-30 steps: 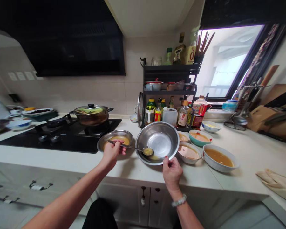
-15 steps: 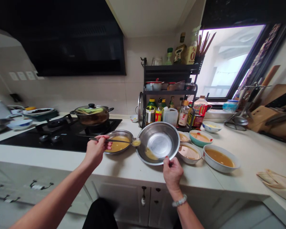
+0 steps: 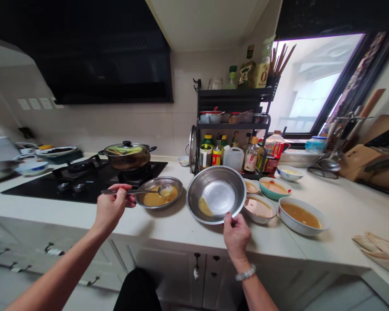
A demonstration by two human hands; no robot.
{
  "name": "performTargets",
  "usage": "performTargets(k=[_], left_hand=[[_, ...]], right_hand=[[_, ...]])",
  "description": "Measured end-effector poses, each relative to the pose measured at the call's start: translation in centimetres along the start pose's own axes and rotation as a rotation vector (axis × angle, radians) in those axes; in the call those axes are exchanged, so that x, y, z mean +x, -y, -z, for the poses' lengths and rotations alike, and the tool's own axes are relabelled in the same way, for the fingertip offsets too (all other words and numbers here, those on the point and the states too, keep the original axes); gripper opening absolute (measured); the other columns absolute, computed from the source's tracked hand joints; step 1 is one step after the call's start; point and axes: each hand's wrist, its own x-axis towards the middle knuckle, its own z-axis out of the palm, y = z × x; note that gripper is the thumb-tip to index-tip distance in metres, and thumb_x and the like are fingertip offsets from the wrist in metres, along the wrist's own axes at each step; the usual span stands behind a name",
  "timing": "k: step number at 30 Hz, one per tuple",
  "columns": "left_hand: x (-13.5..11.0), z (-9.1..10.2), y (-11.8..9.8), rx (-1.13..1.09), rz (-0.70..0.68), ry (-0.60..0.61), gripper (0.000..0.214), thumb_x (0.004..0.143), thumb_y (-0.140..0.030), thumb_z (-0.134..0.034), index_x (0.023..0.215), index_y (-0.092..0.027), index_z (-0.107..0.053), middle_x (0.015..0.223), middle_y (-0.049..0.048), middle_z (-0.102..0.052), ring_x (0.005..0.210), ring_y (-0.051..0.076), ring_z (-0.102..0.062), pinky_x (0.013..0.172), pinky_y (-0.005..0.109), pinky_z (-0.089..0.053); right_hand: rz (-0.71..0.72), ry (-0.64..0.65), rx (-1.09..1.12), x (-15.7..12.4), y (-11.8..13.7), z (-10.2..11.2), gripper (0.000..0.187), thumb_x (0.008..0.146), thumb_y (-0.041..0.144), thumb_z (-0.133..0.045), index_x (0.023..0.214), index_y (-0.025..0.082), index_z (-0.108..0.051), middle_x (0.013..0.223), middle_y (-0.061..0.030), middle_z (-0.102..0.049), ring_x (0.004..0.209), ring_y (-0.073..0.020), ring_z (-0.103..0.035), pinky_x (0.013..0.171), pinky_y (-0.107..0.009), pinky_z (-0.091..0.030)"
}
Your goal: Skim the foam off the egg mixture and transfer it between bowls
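My left hand [image 3: 113, 205] grips the dark handle of a ladle [image 3: 165, 190], whose bowl is over a shallow metal dish [image 3: 180, 195] of yellow-brown liquid. With my right hand [image 3: 236, 233], I pinch the near rim of a steel basin [image 3: 218, 194]. The basin is tilted, and a little yellow liquid [image 3: 205, 207] is pooled at its lower left. Just right of it stand a white bowl [image 3: 260, 208] of pale liquid, a green bowl [image 3: 275, 188] and a larger white bowl [image 3: 302, 216] of brown liquid.
A lidded pot [image 3: 127, 156] sits on the black gas stove [image 3: 45, 183] at left. Behind the basin, a black rack [image 3: 233, 126] holds bottles and jars. A knife block [image 3: 356, 160] and a utensil holder [image 3: 329, 166] are at right, with a cloth [image 3: 379, 250] near the counter's edge.
My left hand has moved left, carrying the ladle from beside the basin's rim back over the metal dish. My right hand still holds the basin in about the same place.
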Motion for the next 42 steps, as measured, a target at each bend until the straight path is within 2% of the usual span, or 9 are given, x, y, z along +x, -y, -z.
performTargets(k=[5,9,12,16,23,27,34,42], left_hand=[[-1.2,0.2,0.3,0.38,-0.322,0.049,0.016,0.079,-0.028,-0.046,0.085,-0.02,-0.059,0.052,-0.0026,-0.062,0.046,0.015,-0.063,0.049,0.023,-0.048],[-1.7,-0.1,0.3,0.486,-0.479,0.027,0.018,0.081,-0.026,-0.043,0.087,-0.02,-0.059,0.053,-0.0027,-0.063,0.047,0.014,-0.063,0.052,0.022,-0.047],[-2.3,-0.8,-0.1,0.444,-0.467,0.049,0.018,0.084,-0.027,-0.042,0.089,-0.02,-0.058,0.053,-0.0031,-0.063,0.047,0.014,-0.062,0.052,0.022,-0.047],[-3.3,-2.2,-0.6,0.327,-0.411,0.143,0.017,0.084,-0.026,-0.042,0.09,-0.02,-0.057,0.054,-0.0034,-0.063,0.046,0.014,-0.061,0.05,0.022,-0.047],[-4.7,-4.3,-1.0,0.241,-0.521,0.302,0.014,0.084,-0.021,-0.043,0.089,-0.02,-0.056,0.055,-0.004,-0.06,0.047,0.012,-0.058,0.052,0.021,-0.046],[-5.2,-4.9,-1.0,0.208,-0.524,0.378,0.014,0.084,-0.021,-0.044,0.089,-0.021,-0.057,0.059,-0.0024,-0.061,0.05,0.012,-0.06,0.054,0.022,-0.048],[-6.1,-5.7,-1.3,0.177,-0.563,0.435,0.015,0.084,-0.019,-0.043,0.089,-0.02,-0.058,0.062,-0.0015,-0.061,0.05,0.011,-0.059,0.054,0.022,-0.048],[-6.3,-6.7,-1.0,0.144,-0.543,0.477,0.016,0.085,-0.018,-0.042,0.089,-0.019,-0.057,0.066,-0.001,-0.06,0.049,0.01,-0.06,0.05,0.02,-0.049]], right_hand=[[0.005,0.0,0.001,-0.1,-0.2,-0.1,0.037,0.082,0.039,-0.052,0.054,0.022,-0.035,0.044,0.0073,-0.037,0.042,-0.008,-0.035,0.046,-0.021,-0.031],[0.009,-0.008,-0.006,0.0,-0.1,-0.1,0.038,0.083,0.039,-0.052,0.054,0.023,-0.035,0.044,0.0072,-0.037,0.042,-0.0084,-0.035,0.046,-0.021,-0.031],[0.02,-0.005,-0.017,0.0,-0.1,0.0,0.037,0.083,0.039,-0.052,0.054,0.022,-0.036,0.044,0.007,-0.038,0.042,-0.0085,-0.036,0.046,-0.022,-0.032],[0.02,-0.004,-0.011,0.0,0.0,0.0,0.037,0.082,0.039,-0.053,0.054,0.022,-0.035,0.044,0.0071,-0.037,0.043,-0.0084,-0.036,0.047,-0.021,-0.032],[0.013,0.001,0.001,-0.1,-0.1,-0.1,0.037,0.083,0.039,-0.052,0.054,0.022,-0.036,0.044,0.0069,-0.038,0.042,-0.0084,-0.036,0.046,-0.021,-0.032],[0.032,-0.005,-0.004,-0.1,0.1,0.0,0.036,0.082,0.038,-0.052,0.054,0.023,-0.035,0.045,0.0075,-0.036,0.042,-0.0082,-0.035,0.045,-0.021,-0.031],[0.04,-0.014,0.009,0.0,0.4,0.0,0.037,0.081,0.038,-0.053,0.053,0.023,-0.034,0.044,0.0081,-0.034,0.041,-0.0079,-0.033,0.044,-0.021,-0.03],[0.053,-0.018,-0.001,-0.1,0.1,-0.1,0.036,0.082,0.037,-0.053,0.054,0.023,-0.034,0.045,0.0083,-0.033,0.041,-0.0077,-0.033,0.044,-0.021,-0.03]])
